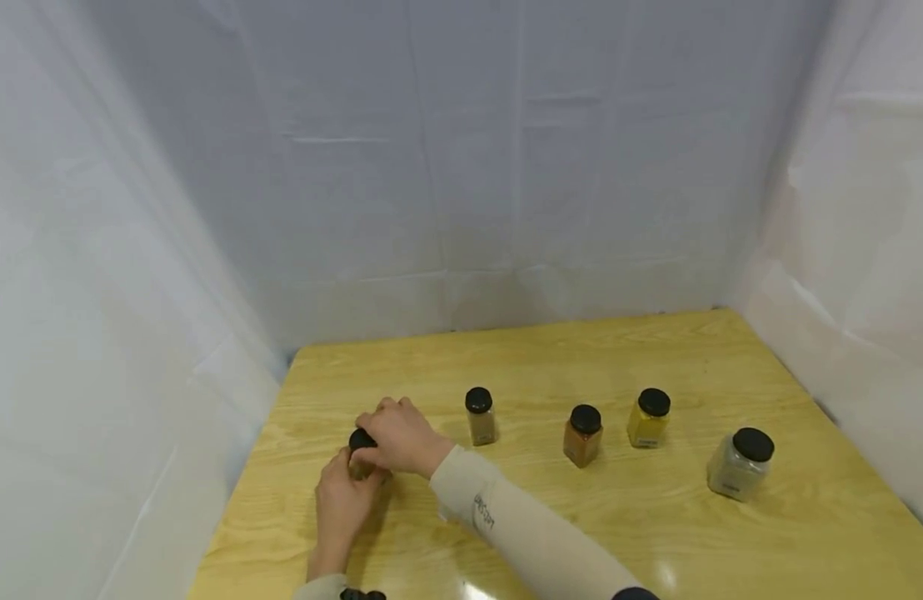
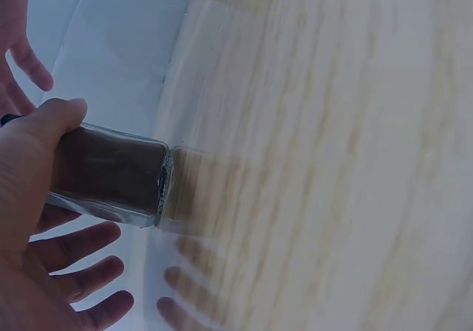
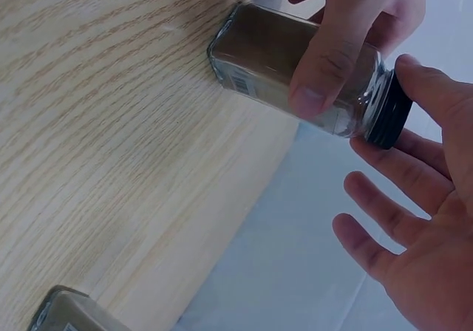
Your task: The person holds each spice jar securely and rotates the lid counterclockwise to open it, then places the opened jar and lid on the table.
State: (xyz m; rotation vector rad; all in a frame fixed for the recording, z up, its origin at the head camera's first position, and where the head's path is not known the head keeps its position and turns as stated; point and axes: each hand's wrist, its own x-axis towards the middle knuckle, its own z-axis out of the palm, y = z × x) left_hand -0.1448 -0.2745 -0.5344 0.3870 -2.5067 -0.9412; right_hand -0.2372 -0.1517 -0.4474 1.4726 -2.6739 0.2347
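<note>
A square glass jar of brown powder stands at the left of the table, its base at the tabletop. My left hand grips the jar's body between thumb and forefinger, the other fingers spread away from the glass in the left wrist view. My right hand pinches the black lid between thumb and fingers, while its lower fingers extend loosely. The lid sits on the jar's mouth. From the head view, both hands hide most of the glass.
Right of the hands stands a slim jar of tan powder. Farther right are an orange-brown jar, a yellow jar and a wider greyish jar, all black-lidded. White sheeting surrounds the wooden table.
</note>
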